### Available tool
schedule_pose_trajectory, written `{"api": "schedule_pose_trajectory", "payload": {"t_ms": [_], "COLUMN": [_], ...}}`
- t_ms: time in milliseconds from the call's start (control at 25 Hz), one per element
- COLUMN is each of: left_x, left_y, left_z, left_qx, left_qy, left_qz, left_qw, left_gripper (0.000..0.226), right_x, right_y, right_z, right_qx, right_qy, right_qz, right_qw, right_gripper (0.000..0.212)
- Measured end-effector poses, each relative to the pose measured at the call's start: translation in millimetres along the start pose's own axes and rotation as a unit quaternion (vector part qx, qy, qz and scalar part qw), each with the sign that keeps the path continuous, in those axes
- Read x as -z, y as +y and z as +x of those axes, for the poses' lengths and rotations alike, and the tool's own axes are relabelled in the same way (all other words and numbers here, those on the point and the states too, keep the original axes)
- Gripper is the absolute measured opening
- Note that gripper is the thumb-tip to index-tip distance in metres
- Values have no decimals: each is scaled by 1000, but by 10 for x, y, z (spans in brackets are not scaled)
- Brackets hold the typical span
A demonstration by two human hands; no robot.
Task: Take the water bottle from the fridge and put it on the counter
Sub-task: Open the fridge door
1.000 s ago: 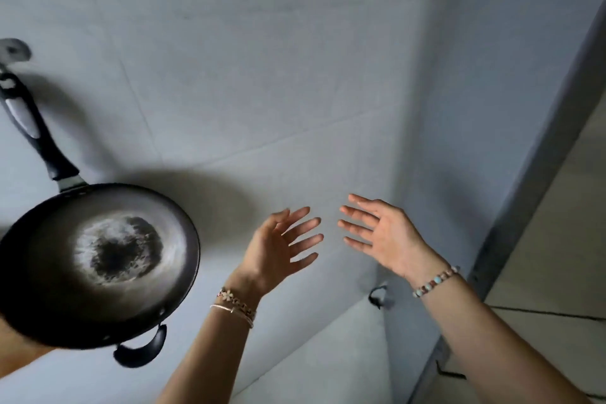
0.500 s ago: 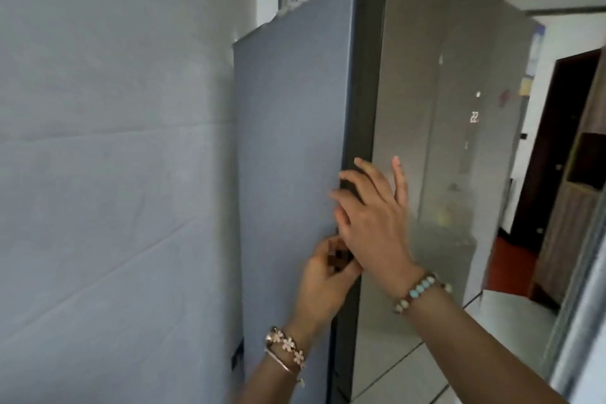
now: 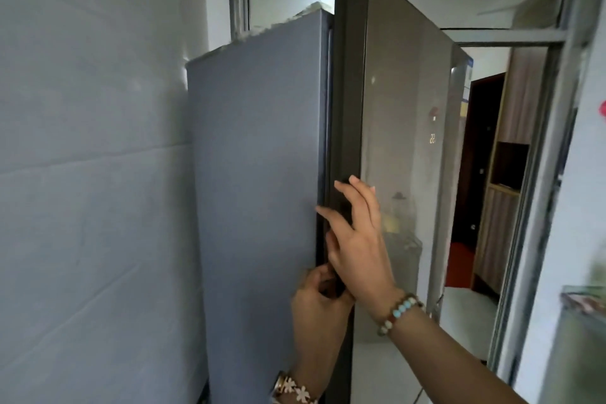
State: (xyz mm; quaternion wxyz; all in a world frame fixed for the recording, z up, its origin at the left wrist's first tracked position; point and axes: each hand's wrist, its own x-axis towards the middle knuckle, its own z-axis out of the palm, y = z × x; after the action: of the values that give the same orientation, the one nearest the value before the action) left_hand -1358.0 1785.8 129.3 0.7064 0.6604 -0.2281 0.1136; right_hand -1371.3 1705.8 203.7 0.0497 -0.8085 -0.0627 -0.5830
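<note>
Bottle unseen behind the closed fridge door (image 3: 393, 128); left hand (image 3: 319, 302) grips its edge, right hand (image 3: 357, 239) lies spread just above.

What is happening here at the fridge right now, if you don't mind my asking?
A person stands at the side of a tall fridge and has both hands on the near edge of its dark glossy door. The right hand lies over the edge, fingers reaching into the seam, and the left hand grips the same edge just below. The door looks barely cracked, if at all; nothing inside shows, and no water bottle is in view.
</note>
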Motion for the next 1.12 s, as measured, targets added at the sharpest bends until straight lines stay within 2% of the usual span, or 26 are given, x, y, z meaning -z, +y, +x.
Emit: {"api": "schedule_pose_trajectory", "payload": {"t_ms": [200, 360, 520, 720, 840, 1120], "left_x": [-136, -369, -860, -1576, -2018, -3269], "left_y": [121, 474, 801, 994, 1142, 1257], "left_z": [-250, -335, -585, -1001, -1128, -1437], "left_qx": [-51, -125, -179, -176, -147, -178], "left_qy": [-82, -119, -127, -117, -113, -140], "left_qz": [18, 49, 67, 18, -37, -18], "left_qw": [995, 984, 973, 977, 982, 974], "left_gripper": [45, 24, 44, 38, 51, 61], "right_x": [464, 992, 1575, 2215, 2615, 3357], "right_y": [152, 374, 713, 1291, 1685, 2668], "right_z": [-220, -388, -570, -770, -905, -1167], "right_qx": [-26, -18, -16, -5, -10, -66], "right_qy": [22, 38, 59, 106, 117, 142], "right_qz": [-26, -21, -12, -13, -14, -18], "right_qw": [999, 999, 998, 994, 993, 988], "right_gripper": [35, 33, 32, 26, 27, 33]}}
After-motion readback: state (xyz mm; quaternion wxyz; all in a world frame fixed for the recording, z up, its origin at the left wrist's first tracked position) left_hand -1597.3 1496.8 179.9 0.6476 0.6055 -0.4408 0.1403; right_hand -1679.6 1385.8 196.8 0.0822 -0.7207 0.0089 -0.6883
